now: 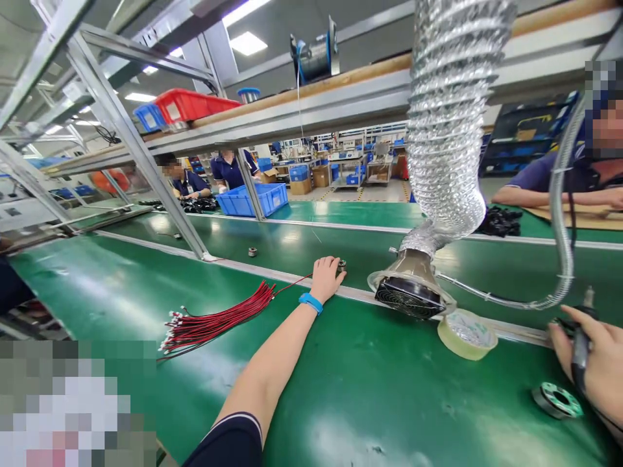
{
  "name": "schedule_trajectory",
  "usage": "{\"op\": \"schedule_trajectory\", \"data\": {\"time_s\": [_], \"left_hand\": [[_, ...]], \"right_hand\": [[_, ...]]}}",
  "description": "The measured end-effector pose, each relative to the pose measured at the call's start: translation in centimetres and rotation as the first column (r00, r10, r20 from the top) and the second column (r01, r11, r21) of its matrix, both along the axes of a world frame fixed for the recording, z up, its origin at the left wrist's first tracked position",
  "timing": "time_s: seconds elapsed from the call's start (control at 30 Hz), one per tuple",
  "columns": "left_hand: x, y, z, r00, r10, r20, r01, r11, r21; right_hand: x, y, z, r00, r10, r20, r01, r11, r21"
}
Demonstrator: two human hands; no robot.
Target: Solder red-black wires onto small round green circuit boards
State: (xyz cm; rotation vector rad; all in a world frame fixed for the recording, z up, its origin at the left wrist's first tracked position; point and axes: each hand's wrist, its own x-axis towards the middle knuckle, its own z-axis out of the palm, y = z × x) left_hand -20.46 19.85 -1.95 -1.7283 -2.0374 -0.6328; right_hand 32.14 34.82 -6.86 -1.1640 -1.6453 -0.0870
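My left hand, with a blue wristband, reaches over the metal strip to the far belt. Its fingers close around a small round metal part. A red wire runs from beside that wrist to a bundle of red and black wires with white connectors, lying on the green bench. At the right edge my right hand grips a soldering iron, its tip pointing up and away. Just below it lies a ring-shaped part with a green circuit board.
A fume fan hangs from a silver duct between my hands. Beside it sits a tape roll. Another small round part lies on the far belt. Co-workers sit across, near a blue crate.
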Motion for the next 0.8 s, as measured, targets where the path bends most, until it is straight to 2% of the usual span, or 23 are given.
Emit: {"op": "schedule_trajectory", "data": {"time_s": [0.1, 0.23, 0.33, 0.43, 0.53, 0.63, 0.8], "left_hand": [[0.6, -3.2, 0.0, 1.0, 0.015, -0.011, -0.015, 1.0, -0.01], [0.1, -8.5, 0.2, 0.996, 0.09, -0.017, -0.091, 0.995, -0.029], [-2.2, -13.3, 0.8, 0.968, 0.25, -0.002, -0.25, 0.968, -0.029], [-5.8, -18.4, 1.3, 0.891, 0.453, 0.026, -0.452, 0.891, -0.035], [-9.0, -22.5, 1.4, 0.822, 0.568, 0.038, -0.563, 0.82, -0.102], [-10.7, -24.7, 1.2, 0.813, 0.582, 0.024, -0.568, 0.8, -0.193], [-12.3, -25.1, 1.0, 0.777, 0.629, 0.004, -0.611, 0.756, -0.236]], "right_hand": [[0.1, -3.3, 0.7, 0.997, 0.021, 0.08, -0.026, 0.997, 0.071], [0.3, -8.5, 1.5, 0.996, 0.003, 0.091, -0.01, 0.997, 0.077], [0.5, -12.5, 1.8, 0.995, -0.014, 0.096, 0.008, 0.998, 0.063], [0.6, -16.1, 2.1, 0.997, -0.027, 0.078, 0.025, 0.999, 0.025], [0.4, -19.3, 2.4, 0.998, -0.023, 0.062, 0.022, 1.0, 0.01], [-0.2, -21.8, 2.6, 0.999, 0.002, 0.053, 0.0, 1.0, -0.031], [-1.0, -23.9, 1.5, 1.0, 0.016, -0.016, -0.017, 0.997, -0.074]]}}
